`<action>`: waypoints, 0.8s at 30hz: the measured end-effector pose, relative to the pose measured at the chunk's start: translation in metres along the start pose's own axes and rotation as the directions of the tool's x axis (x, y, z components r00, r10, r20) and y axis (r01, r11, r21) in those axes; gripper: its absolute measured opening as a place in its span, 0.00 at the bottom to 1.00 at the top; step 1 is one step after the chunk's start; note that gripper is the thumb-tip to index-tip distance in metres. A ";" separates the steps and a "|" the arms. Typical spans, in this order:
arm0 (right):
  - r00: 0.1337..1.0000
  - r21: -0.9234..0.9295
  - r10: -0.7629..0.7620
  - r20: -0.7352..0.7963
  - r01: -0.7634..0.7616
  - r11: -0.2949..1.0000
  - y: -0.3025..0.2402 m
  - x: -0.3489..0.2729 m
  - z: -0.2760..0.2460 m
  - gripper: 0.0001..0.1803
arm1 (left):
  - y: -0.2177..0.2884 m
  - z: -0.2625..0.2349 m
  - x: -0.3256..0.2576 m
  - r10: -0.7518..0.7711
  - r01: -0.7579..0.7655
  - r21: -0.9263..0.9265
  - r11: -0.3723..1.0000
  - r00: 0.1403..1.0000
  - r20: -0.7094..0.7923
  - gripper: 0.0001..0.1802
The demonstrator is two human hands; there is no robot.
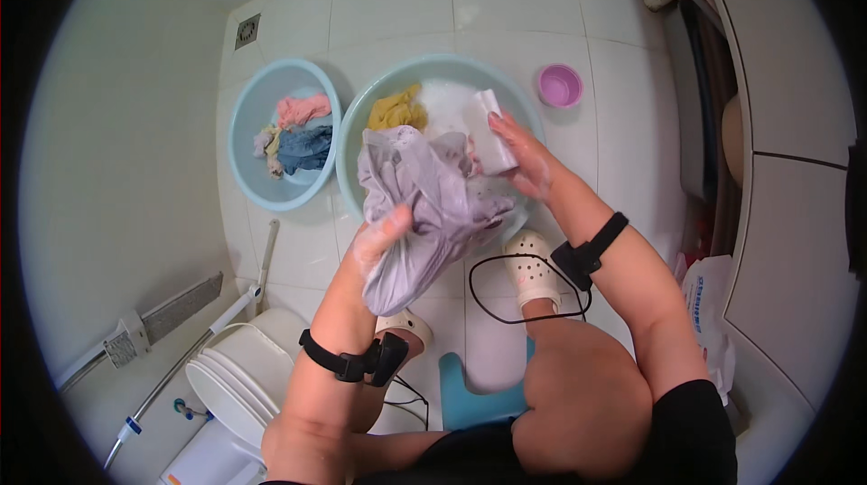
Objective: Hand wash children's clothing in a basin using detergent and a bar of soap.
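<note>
— So where is the grey garment (424, 214)?

— Bunched over the near rim of the large pale-green basin (354, 137), hanging down toward the tiled floor (623, 106). The left hand (379, 237) is clenched around its lower part, thumb on top, wet with suds.

— And the other hand?

— The right hand (524, 160) is closed around a white bar of soap (492, 133), held against the cloth's upper edge, just above the foamy water.

— Anything else in that basin?

— A mustard-yellow cloth (397, 110) at the far edge. A smaller blue basin (244, 115) just beside it on the left holds pink and blue clothes (302, 133); a purple cup (560, 85) stands near the far right rim.

— What can't you see?

— The right fingertips are hidden behind the soap, and the garment's kind is hard to tell.
</note>
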State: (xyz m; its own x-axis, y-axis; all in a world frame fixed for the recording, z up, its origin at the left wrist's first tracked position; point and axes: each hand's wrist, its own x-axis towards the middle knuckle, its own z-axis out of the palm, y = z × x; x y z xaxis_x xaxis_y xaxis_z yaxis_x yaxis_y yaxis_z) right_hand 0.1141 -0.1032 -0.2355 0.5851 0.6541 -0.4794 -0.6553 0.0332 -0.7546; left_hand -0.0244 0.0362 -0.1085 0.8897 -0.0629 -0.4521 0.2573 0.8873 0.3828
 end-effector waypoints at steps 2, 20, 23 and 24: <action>0.926 0.499 0.275 0.259 -0.372 0.783 0.007 -0.003 0.003 0.25 | 0.004 -0.004 -0.006 -0.023 0.035 0.147 0.989 0.997 -0.080 0.34; 0.675 -0.733 -0.646 0.357 0.631 0.255 -0.029 -0.058 0.111 0.30 | -0.012 -0.047 0.018 0.385 -0.071 0.638 0.767 0.847 -0.368 0.24; 0.734 -0.772 -0.641 0.224 0.535 0.344 -0.025 -0.039 0.099 0.30 | -0.020 -0.051 0.026 0.425 -0.148 0.612 0.777 0.840 -0.337 0.25; 0.705 -0.768 -0.634 0.319 0.584 0.262 -0.025 -0.048 0.107 0.31 | -0.013 -0.078 0.024 0.330 -0.258 0.387 0.885 0.935 -0.131 0.25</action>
State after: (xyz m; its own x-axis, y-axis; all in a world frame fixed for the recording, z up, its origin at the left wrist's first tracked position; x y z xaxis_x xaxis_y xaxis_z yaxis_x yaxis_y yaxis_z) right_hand 0.0514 -0.0552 -0.1455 0.6756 0.6805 0.2836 0.5366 -0.1901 -0.8222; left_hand -0.0355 0.0586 -0.1877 0.8673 0.2939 -0.4017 0.1439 0.6245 0.7677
